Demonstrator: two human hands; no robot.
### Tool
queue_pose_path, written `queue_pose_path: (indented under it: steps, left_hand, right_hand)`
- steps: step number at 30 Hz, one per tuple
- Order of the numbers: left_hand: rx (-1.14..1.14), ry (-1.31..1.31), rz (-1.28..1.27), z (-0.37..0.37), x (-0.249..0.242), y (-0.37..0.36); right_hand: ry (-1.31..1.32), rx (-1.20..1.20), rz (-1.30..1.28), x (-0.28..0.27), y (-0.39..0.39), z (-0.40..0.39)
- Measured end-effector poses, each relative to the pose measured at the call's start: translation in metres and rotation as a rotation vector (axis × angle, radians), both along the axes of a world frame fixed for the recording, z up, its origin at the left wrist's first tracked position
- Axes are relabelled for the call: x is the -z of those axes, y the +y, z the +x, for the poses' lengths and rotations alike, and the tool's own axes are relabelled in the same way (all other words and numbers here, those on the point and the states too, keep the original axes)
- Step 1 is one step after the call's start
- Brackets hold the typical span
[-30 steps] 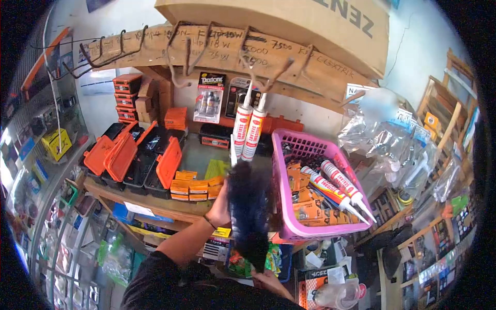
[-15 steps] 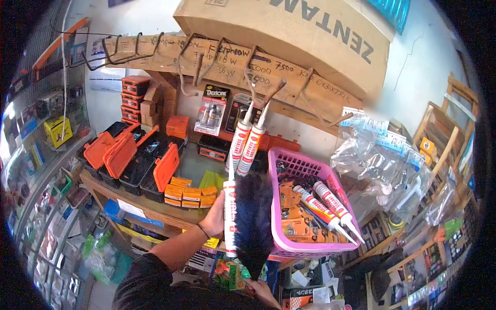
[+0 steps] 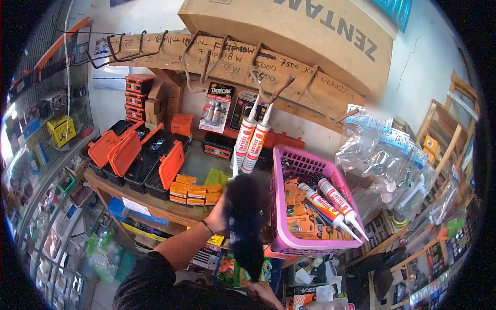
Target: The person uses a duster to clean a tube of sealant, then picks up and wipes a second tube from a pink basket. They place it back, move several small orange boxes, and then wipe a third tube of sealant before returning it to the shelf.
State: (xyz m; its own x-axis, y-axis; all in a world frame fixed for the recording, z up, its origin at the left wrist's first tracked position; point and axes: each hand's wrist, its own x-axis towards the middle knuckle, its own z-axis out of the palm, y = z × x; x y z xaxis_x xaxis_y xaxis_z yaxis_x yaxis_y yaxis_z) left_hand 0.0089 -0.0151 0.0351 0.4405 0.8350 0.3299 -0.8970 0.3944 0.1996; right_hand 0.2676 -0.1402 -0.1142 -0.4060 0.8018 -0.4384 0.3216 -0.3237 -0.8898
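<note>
Here, the left hand (image 3: 219, 214) grips a sealant tube (image 3: 233, 170) upright so the right hand's (image 3: 261, 292) fist-held duster (image 3: 245, 222) brushes it, beside the pink basket (image 3: 281, 227).

Dark, fluffy feather duster (image 3: 245, 222) held near-upright – bristles blurred, covering most of a white sealant tube (image 3: 235, 157) whose nozzle pokes out above – just left of the pink basket (image 3: 281, 227), before the shelf.

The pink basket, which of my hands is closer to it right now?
Left. The left hand is up at shelf height beside the pink basket, with only the dark duster between them. The right hand sits lower, below the basket, at the duster's bottom end.
</note>
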Motion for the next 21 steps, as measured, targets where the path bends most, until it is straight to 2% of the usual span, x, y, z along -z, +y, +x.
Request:
queue_pose_path:
  steps: [1, 2, 4, 6, 7, 9, 10, 11, 12, 14, 15, 16, 18, 19, 20, 21]
  left_hand:
    - [-0.152, 0.19, -0.073, 0.004, 0.009, 0.011]
    - [-0.203, 0.227, -0.038, 0.001, 0.019, 0.016]
    - [-0.206, 0.232, -0.059, 0.0, 0.03, 0.021]
    - [0.173, -0.234, -0.215, -0.007, 0.053, 0.022]
    - [0.171, -0.233, -0.216, -0.006, 0.048, 0.02]
    - [-0.095, 0.085, -0.118, 0.001, 0.026, 0.015]
    - [-0.227, 0.244, -0.068, 0.002, 0.021, 0.014]
    - [-0.202, 0.212, 0.011, 0.0, 0.039, 0.022]
    - [-0.095, 0.024, 0.178, -0.006, 0.058, 0.036]
    - [-0.259, 0.258, -0.129, 0.003, 0.021, 0.012]
    - [-0.128, 0.095, -0.14, 0.003, 0.021, 0.008]
    - [-0.208, 0.352, 0.033, 0.002, 0.019, 0.009]
    - [-0.198, 0.233, -0.156, 0.002, 0.014, 0.005]
    - [-0.259, 0.225, -0.036, 0.003, 0.023, 0.015]
    - [-0.176, 0.148, 0.074, -0.004, 0.03, 0.018]
    - [-0.226, 0.206, -0.005, -0.002, 0.039, 0.021]
  right_hand:
    - [0.029, 0.011, -0.143, 0.01, 0.006, 0.007]
    - [0.057, 0.023, -0.287, 0.009, 0.008, 0.008]
    - [0.08, 0.03, -0.236, -0.006, -0.002, 0.0]
    - [0.107, 0.039, -0.184, -0.03, -0.008, -0.01]
    - [0.065, 0.035, -0.154, -0.04, -0.009, -0.014]
    - [0.021, 0.029, -0.121, -0.036, -0.006, -0.012]
    - [0.221, -0.002, -0.254, -0.02, 0.0, -0.005]
    - [0.422, -0.033, -0.388, -0.016, 0.002, -0.003]
    - [0.422, -0.031, -0.391, -0.013, 0.0, -0.002]
    - [0.244, -0.042, -0.3, -0.019, -0.005, -0.005]
    - [0.244, -0.039, -0.304, -0.019, -0.006, -0.005]
    - [0.235, -0.039, -0.271, -0.02, -0.007, -0.005]
    - [0.231, -0.042, -0.234, -0.024, -0.008, -0.014]
    - [0.276, 0.09, -0.253, -0.034, -0.013, -0.026]
    - [0.32, 0.223, -0.27, -0.04, -0.017, -0.033]
    - [0.321, 0.224, -0.269, -0.042, -0.019, -0.033]
